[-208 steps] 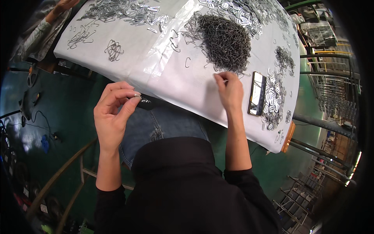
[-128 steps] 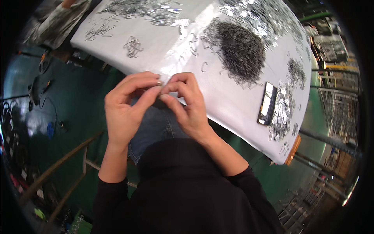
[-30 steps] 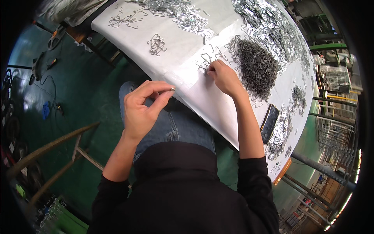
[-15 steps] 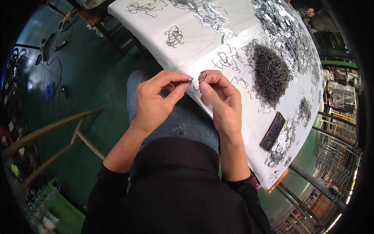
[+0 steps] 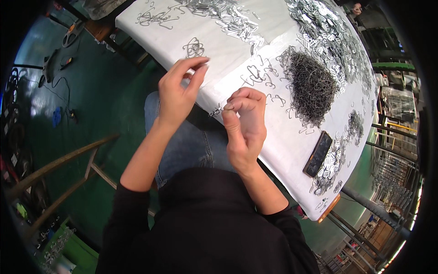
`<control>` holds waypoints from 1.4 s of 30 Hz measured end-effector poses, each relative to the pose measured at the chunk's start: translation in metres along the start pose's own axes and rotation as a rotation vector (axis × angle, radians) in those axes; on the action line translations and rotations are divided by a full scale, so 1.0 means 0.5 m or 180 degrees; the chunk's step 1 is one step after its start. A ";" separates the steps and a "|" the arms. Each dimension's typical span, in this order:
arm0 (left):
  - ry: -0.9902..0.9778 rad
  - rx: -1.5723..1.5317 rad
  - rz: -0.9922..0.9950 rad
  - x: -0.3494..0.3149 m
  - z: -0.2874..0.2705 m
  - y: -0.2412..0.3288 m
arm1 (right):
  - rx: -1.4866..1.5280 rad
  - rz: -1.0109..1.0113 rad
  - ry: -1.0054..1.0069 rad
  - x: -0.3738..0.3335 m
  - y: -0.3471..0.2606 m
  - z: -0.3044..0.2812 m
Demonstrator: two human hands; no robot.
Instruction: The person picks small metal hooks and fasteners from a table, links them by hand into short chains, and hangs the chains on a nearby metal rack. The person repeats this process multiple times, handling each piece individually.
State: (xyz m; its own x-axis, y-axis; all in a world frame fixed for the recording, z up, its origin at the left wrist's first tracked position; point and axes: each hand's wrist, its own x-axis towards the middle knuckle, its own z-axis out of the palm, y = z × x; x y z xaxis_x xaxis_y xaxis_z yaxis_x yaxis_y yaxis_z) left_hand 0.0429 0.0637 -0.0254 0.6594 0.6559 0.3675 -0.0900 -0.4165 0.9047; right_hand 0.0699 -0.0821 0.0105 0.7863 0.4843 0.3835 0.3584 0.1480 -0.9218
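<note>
At right hand's (image 5: 247, 122) fingertips (image 5: 230, 106), metal piece (image 5: 215, 112).

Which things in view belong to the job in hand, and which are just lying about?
Likely in use:
small metal piece in the right hand
dark hook pile
loose hooks beside it
silvery slotted pieces

Apparently just lying about:
black phone
blue object on the green floor

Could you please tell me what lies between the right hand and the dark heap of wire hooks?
In the head view, a few loose hooks lie on the white tabletop between the right hand and the dark heap.
</note>
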 end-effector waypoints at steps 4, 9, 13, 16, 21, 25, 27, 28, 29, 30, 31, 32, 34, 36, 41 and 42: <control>-0.0917 0.0431 0.0099 0.101 0.124 -0.066 | 0.0023 0.0064 -0.0030 -0.009 -0.003 -0.008; -0.1070 0.2123 0.0474 0.152 0.284 -0.102 | 0.0008 0.0226 -0.0070 -0.027 -0.009 -0.016; -0.1249 0.2612 0.0601 0.169 0.315 -0.131 | 0.0065 0.0383 -0.0135 -0.043 -0.015 -0.024; -0.1339 0.2401 0.0881 0.173 0.278 -0.136 | 0.0014 0.0369 -0.0208 -0.050 -0.014 -0.031; -0.1566 -0.0050 -0.1343 0.144 0.137 -0.063 | 0.0028 0.0459 -0.0242 -0.061 -0.011 -0.039; -0.1404 -0.1266 -0.1305 0.060 0.034 0.040 | 0.0151 0.0536 -0.0171 -0.064 -0.007 -0.039; -0.1299 -0.1150 -0.1548 0.020 -0.004 0.085 | 0.0041 0.0471 -0.0135 -0.064 -0.006 -0.040; -0.1282 -0.1228 -0.1515 0.004 -0.018 0.103 | -0.0025 0.0456 -0.0130 -0.064 -0.005 -0.040; -0.1287 -0.1181 -0.1565 -0.011 -0.029 0.118 | -0.0056 0.0440 -0.0150 -0.065 -0.005 -0.041; -0.1300 -0.1201 -0.1558 -0.025 -0.039 0.132 | -0.0095 0.0435 -0.0172 -0.065 -0.005 -0.041; -0.1314 -0.1222 -0.1548 -0.036 -0.046 0.142 | -0.0112 0.0394 -0.0171 -0.064 -0.004 -0.040; -0.1277 -0.1256 -0.1532 -0.046 -0.051 0.150 | -0.0101 0.0388 -0.0173 -0.064 -0.004 -0.039; -0.1202 -0.1321 -0.1497 -0.060 -0.057 0.161 | -0.0027 0.0308 -0.0130 -0.062 -0.002 -0.033; -0.1187 -0.1272 -0.1473 -0.068 -0.061 0.166 | -0.0060 0.0324 -0.0125 -0.063 -0.004 -0.029; -0.0858 -0.0795 -0.1239 -0.070 -0.062 0.164 | -0.0276 0.0315 -0.0163 -0.064 -0.011 -0.029; -0.0893 -0.0860 -0.1282 -0.070 -0.062 0.163 | -0.0270 0.0334 -0.0156 -0.063 -0.012 -0.030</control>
State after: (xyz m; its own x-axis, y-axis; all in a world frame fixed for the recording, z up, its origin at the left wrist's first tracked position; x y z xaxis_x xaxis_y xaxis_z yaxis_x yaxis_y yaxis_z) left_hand -0.0108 0.0264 0.0424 0.8512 0.5217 -0.0567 0.0463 0.0328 0.9984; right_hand 0.0504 -0.1111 0.0047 0.7969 0.5351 0.2803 0.3186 0.0219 -0.9476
